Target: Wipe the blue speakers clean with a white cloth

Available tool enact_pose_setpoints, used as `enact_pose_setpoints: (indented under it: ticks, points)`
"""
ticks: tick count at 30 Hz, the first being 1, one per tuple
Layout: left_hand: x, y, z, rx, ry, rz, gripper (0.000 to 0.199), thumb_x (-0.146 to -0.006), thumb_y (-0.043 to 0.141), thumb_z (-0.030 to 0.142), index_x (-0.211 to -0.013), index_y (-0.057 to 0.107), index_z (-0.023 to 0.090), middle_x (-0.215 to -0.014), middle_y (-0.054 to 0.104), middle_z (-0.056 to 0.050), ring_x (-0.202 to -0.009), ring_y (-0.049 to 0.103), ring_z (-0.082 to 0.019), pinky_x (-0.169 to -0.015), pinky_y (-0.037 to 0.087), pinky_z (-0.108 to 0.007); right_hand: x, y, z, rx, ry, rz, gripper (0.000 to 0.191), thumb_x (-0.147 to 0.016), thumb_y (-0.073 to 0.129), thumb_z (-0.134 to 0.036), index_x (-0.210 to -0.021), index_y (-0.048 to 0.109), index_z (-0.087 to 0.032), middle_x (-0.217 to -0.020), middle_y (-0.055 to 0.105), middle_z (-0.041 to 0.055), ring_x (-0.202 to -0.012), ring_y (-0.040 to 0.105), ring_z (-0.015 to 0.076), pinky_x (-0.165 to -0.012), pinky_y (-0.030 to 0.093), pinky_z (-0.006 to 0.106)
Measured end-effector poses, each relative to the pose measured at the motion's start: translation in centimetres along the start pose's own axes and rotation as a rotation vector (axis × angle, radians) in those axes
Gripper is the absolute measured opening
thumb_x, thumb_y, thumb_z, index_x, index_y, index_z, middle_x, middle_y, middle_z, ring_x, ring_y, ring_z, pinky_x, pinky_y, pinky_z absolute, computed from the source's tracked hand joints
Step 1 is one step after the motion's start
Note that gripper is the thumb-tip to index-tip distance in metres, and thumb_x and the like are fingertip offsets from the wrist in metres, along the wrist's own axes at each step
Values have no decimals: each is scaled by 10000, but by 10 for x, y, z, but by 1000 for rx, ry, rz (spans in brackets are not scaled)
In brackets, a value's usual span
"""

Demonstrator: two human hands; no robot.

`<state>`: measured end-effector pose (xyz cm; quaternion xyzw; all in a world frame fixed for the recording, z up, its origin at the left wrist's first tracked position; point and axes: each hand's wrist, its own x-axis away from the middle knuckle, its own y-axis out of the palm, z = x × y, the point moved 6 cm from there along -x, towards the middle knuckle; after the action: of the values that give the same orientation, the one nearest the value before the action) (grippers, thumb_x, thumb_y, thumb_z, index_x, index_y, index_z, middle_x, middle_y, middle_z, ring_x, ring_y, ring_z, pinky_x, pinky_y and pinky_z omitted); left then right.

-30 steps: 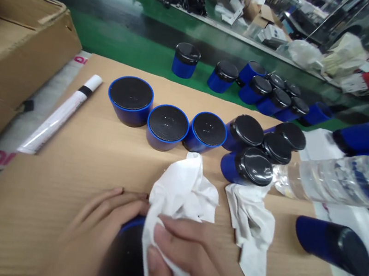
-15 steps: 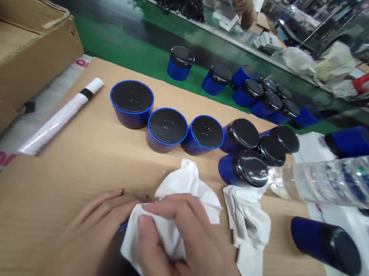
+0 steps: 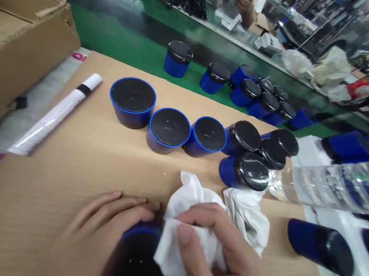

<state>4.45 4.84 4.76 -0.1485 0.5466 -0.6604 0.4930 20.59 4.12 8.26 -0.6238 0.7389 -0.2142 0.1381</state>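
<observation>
- Blue cylindrical speaker [image 3: 133, 263] held at the near edge of the cardboard surface [image 3: 54, 210], black top facing the camera
- Left hand [image 3: 100, 227]: fingers [image 3: 117, 206] pressed together against the speaker's side
- Right hand [image 3: 221, 260]: fingers [image 3: 207, 216] pressing a white wipe [image 3: 168, 259] onto the speaker's rim
- Black-topped speakers [image 3: 205, 139] stand beyond, well apart from both hands

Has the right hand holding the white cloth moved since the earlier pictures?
Yes: the right hand with its white cloth has moved rightward, judged against the black-topped blue speaker lying on its side, and now sits almost below that speaker.

Cloth [image 3: 170, 257] shifted right, baring speaker top [image 3: 133, 260]
</observation>
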Motion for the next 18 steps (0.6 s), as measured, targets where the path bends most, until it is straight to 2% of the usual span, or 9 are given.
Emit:
enact_pose_setpoints:
  ticks: [2, 3, 5, 7, 11, 14, 16, 18]
  points:
    - [-2, 0, -1, -75, -65, -24, 251, -953, 342, 262, -1165, 476, 269, -1070, 724, 24, -1008, 672, -210, -905, 522, -325, -11, 10, -9, 7, -70, -80, 82, -865, 632, -208, -849, 654, -285, -837, 658, -100, -822, 613, 83, -783, 436, 203]
    - [-3, 0, 0, -106, -50, -26, 259, -976, 295, 264, -1159, 479, 258, -1055, 730, 14, -995, 676, -212, -904, 526, -326, -15, 16, -10, 1, -78, -148, 83, -852, 641, -191, -838, 654, -271, -825, 651, -97, -826, 607, 80, -783, 429, 200]
    - [-3, 3, 3, -152, 42, -26, 271, -975, 312, 300, -1161, 501, 241, -1029, 744, 5, -955, 694, -211, -899, 541, -316, -20, 26, -8, -51, -41, -277, 87, -840, 633, -178, -777, 630, -238, -772, 619, -81, -806, 595, 85, -760, 426, 201]
    - [-2, 7, 1, -191, 107, -56, 286, -930, 379, 329, -1148, 543, 245, -1007, 754, 5, -906, 709, -215, -876, 568, -321, -19, 28, -3, -115, 8, -329, 112, -834, 610, -178, -732, 589, -220, -761, 588, -71, -768, 579, 85, -726, 425, 200]
    - [5, 14, -9, -136, 106, -111, 314, -847, 497, 353, -1124, 612, 260, -1060, 756, -24, -943, 716, -254, -777, 619, -353, -6, 14, 6, -149, 10, -236, 144, -863, 608, -184, -733, 566, -230, -746, 577, -86, -681, 535, 62, -653, 397, 175]
    - [9, 17, -18, 52, -67, -123, 327, -824, 575, 377, -1131, 661, 304, -1072, 758, -15, -1048, 687, -267, -877, 600, -369, 2, 2, 12, -148, 40, -164, 138, -856, 659, -218, -728, 640, -263, -704, 621, -93, -659, 566, 66, -660, 428, 155]
    - [10, 19, -20, 140, -185, -123, 317, -821, 592, 379, -1118, 683, 317, -1034, 762, -16, -1082, 670, -273, -954, 570, -395, 0, -6, 12, -115, 66, -32, 127, -854, 677, -259, -733, 684, -298, -716, 666, -102, -670, 600, 65, -672, 453, 130]
    - [9, 20, -17, 177, -232, -121, 310, -825, 588, 380, -1110, 692, 317, -1013, 763, -17, -1096, 664, -275, -984, 556, -406, -3, -10, 9, -89, 82, 108, 118, -863, 674, -306, -748, 693, -325, -706, 678, -120, -660, 613, 60, -638, 461, 113]
